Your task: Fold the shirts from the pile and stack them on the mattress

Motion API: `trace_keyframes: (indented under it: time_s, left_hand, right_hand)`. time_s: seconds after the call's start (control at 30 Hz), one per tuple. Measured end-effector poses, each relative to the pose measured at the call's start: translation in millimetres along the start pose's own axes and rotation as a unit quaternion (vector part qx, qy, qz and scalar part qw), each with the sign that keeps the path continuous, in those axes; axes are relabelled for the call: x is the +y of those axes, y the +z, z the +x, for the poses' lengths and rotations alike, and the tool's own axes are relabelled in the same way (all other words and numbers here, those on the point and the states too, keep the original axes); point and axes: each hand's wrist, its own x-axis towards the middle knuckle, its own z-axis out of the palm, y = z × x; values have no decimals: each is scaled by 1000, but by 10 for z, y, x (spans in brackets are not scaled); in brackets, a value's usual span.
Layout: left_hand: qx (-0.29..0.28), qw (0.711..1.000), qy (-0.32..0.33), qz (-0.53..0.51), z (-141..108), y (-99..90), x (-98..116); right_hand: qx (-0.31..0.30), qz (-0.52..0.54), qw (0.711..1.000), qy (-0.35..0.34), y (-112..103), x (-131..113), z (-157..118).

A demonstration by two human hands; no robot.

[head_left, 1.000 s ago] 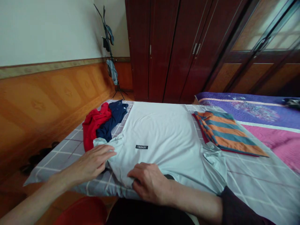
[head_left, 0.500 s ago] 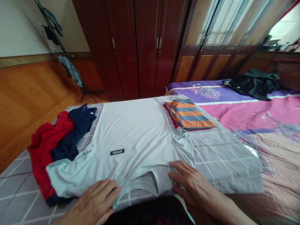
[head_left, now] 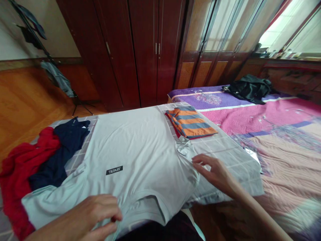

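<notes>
A pale mint T-shirt [head_left: 135, 147] with a small black label lies spread on the checked cloth [head_left: 225, 167], its neckline toward me. Over the shirt's near left part is my left hand [head_left: 97, 214], its fingers curled; whether they pinch any fabric is hidden. My right hand [head_left: 212, 169] is beside the shirt's right sleeve, thumb and fingers apart, holding nothing. The right sleeve is bunched near a folded orange and grey striped garment [head_left: 193, 122], which rests on a red one.
Red clothing [head_left: 30, 154] and navy clothing [head_left: 65, 144] lie crumpled at the left. A bed [head_left: 276, 134] with a black garment [head_left: 250, 88] stands at the right. Behind are dark red wardrobes [head_left: 145, 50] and a coat stand [head_left: 45, 50].
My right hand has moved from the neckline up and right to beside the sleeve. My left hand's fingers have curled. The view has turned to the right.
</notes>
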Motion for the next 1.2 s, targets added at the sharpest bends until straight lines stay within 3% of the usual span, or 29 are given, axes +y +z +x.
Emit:
trace_keyframes:
  time_s: [0.1, 0.3, 0.47, 0.6, 0.73, 0.9, 1.03, 1.2]
  left_hand:
    - [-55, 998, 23, 3, 558, -122, 165]
    - [-156, 973, 165, 53, 1409, 29, 387]
    - [-100, 968, 220, 66, 1797, 224, 353]
    - [-56, 967, 246, 34, 1921, 482, 261]
    - [-16, 965, 261, 8, 1912, 676, 204]
    - [0, 957, 289, 13, 1851, 694, 222]
    - [22, 949, 313, 39, 1809, 678, 233]
    - [24, 941, 333, 47, 1817, 690, 199]
  right_hand:
    - [73, -110, 989, 64, 45, 252, 302]
    - [45, -206, 975, 75, 157, 332, 621]
    - [119, -199, 950, 211, -26, 548, 430]
    - [153, -192, 925, 289, -126, 674, 232]
    - [159, -170, 934, 272, -62, 586, 316]
    - [136, -113, 967, 182, 107, 524, 745]
    - [110, -90, 970, 197, 103, 645, 1002]
    - [102, -50, 968, 225, -68, 772, 1026]
